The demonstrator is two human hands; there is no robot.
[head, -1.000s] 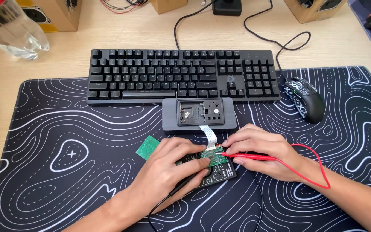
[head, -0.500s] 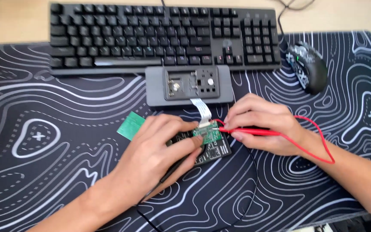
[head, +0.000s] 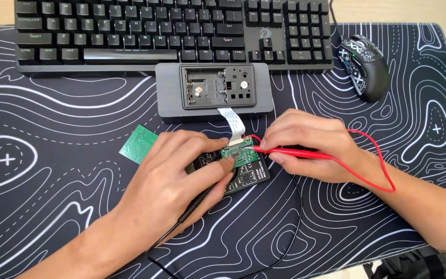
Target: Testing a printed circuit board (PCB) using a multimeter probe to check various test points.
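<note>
My left hand (head: 174, 178) grips a black test probe (head: 194, 204) and presses its tip onto a small green circuit board (head: 239, 153). My right hand (head: 311, 144) pinches a red test probe (head: 292, 151) whose tip touches the same board from the right. The board lies on a black flat meter (head: 249, 178) and joins by a white ribbon cable (head: 232, 121) to an opened grey device (head: 213, 95).
A second green circuit board (head: 139, 143) lies left of my left hand on the patterned black desk mat (head: 52, 181). A black keyboard (head: 171, 28) runs along the back, a patterned mouse (head: 363, 64) at back right. Red lead (head: 380, 170) and black lead (head: 285, 237) loop nearby.
The view has dropped and moved closer, so the keyboard sits at the top edge. Both hands keep their probes on the small board.
</note>
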